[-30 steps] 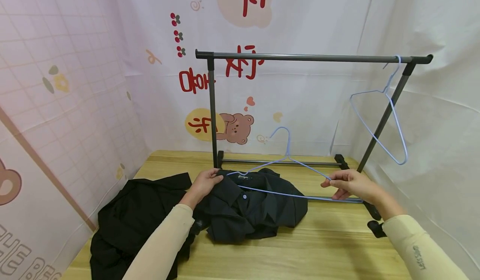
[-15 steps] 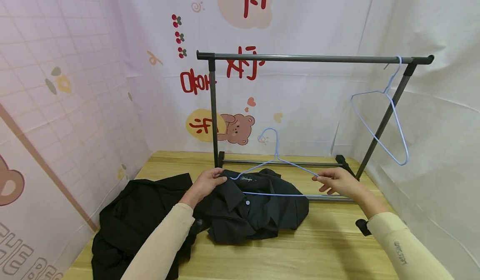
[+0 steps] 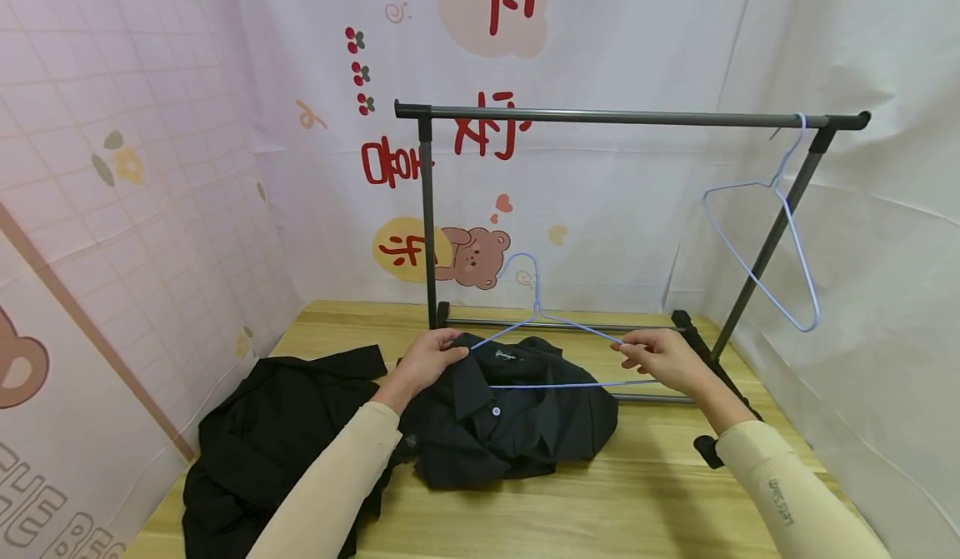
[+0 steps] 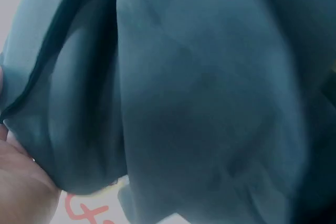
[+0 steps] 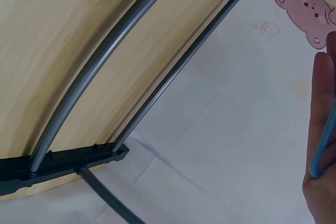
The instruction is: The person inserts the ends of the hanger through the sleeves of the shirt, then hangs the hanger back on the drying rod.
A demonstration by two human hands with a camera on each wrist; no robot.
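Blue, a wire hanger (image 3: pixel 537 296) is extending into the collar (image 3: pixel 470 388) of a dark shirt (image 3: pixel 525 426) lying on the surface (image 3: pixel 600 509); the left hand's grip (image 3: pixel 427 361) is pinching that collar, the right hand's grip (image 3: pixel 664 359) is pinching the hanger's right shoulder.

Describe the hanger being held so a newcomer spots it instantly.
Find the dark rack on the wooden table. Below its top bar, a blue wire hanger meets the collar of the dark shirt. The right hand pinches it, whereas its twin hangs from the bar.
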